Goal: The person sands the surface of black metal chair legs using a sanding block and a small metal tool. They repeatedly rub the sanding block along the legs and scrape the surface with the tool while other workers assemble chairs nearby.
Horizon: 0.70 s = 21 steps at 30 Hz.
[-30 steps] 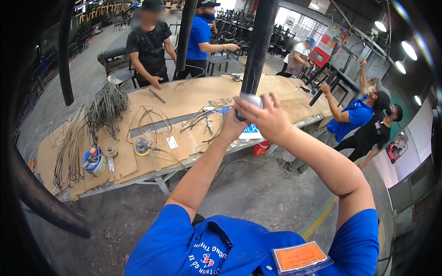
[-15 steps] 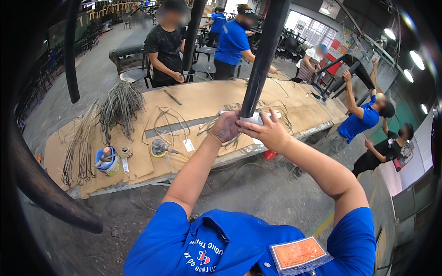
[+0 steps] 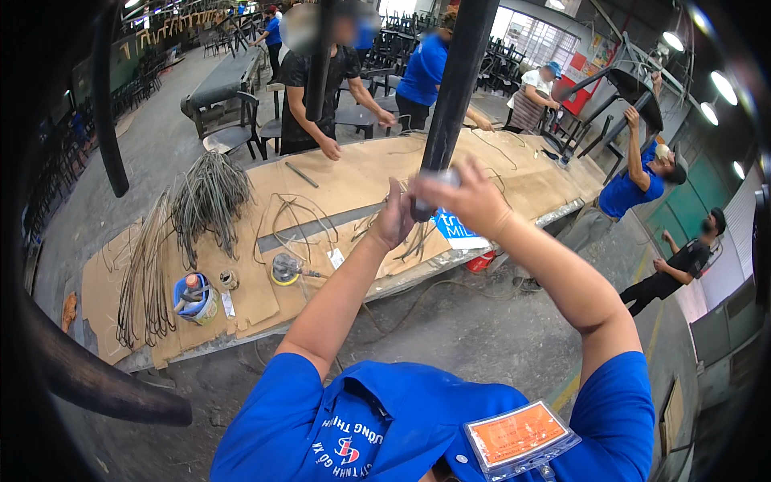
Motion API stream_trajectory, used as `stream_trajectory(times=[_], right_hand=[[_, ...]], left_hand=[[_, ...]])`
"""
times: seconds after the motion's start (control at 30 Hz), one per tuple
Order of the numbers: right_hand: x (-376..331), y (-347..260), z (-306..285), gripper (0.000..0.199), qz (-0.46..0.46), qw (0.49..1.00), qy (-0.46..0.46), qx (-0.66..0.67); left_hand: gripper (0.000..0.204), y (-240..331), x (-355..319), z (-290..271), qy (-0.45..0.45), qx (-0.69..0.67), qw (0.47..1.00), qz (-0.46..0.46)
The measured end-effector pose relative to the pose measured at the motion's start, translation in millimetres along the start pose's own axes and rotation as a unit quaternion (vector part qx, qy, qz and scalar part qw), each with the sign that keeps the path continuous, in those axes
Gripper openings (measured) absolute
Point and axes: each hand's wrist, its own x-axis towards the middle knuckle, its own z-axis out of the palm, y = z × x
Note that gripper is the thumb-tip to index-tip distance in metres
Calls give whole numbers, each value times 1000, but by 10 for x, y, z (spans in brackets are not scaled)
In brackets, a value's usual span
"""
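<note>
A dark furniture leg [image 3: 454,96] slants down from the top toward my hands. My left hand [image 3: 392,218] cups its lower end from the left, fingers partly hidden behind the wood. On the other side my right hand [image 3: 474,197], smeared by motion, presses a whitish sheet [image 3: 440,181] against the leg a little above its tip. What the sheet is made of is too blurred to tell. More dark legs hang around me: a thin one [image 3: 108,120] at far left, another [image 3: 319,76] near the middle, and a thick curved one [image 3: 112,381] at lower left.
The cardboard-covered table [image 3: 265,181] bears wire bundles [image 3: 210,201], a blue bucket [image 3: 197,301] with tools, a round power sander [image 3: 286,269] and a blue-white sheet [image 3: 459,229]. Several co-workers stand beyond; one at right lifts a dark chair [image 3: 634,88]. A red container [image 3: 480,261] stands beneath the table edge.
My right hand has moved up the leg with the whitish sheet, baring the leg's tip. The person in black across the table now reaches over it, and the view has shifted slightly.
</note>
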Motion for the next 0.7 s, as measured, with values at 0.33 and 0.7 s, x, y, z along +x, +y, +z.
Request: stream_trajectory(times=[0.33, 0.7], right_hand=[[-93, -488, 231, 57, -1, 997, -77, 8], [21, -337, 273, 56, 21, 989, 70, 127]], left_hand=[[98, 131, -38, -69, -20, 36, 998, -38], [96, 148, -65, -109, -13, 67, 997, -21]])
